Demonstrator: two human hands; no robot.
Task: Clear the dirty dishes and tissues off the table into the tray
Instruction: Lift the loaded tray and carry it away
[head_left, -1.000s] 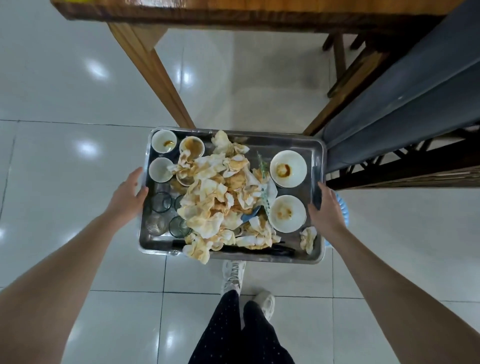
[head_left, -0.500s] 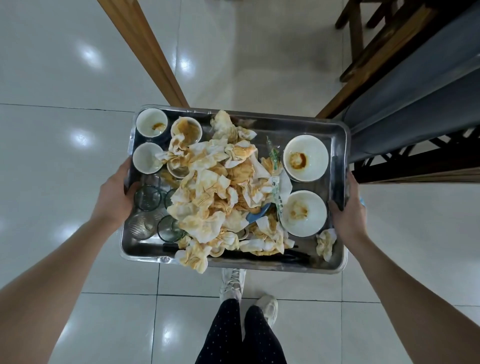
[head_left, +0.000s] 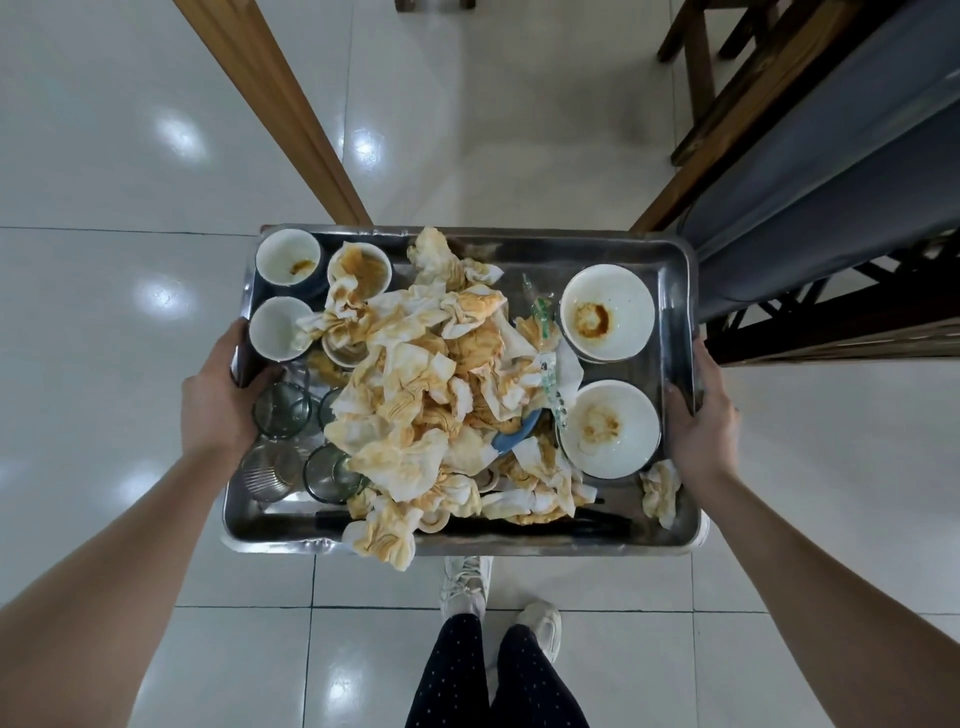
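The left hand (head_left: 218, 400) and right hand (head_left: 701, 415) clasped the short edges of a rectangular steel tray (head_left: 571, 545) above the tiled floor (head_left: 104, 312); stained crumpled tissues (head_left: 431, 395) overhung its near edge, so level, steady carrying looked essential.

- A wooden table leg (head_left: 291, 114) slants just beyond the far-left corner of my tray (head_left: 571, 545).
- A grey padded seat (head_left: 831, 208) crowds the tray's right side.
- Open tiled floor (head_left: 493, 130) lies between them and out to the left.
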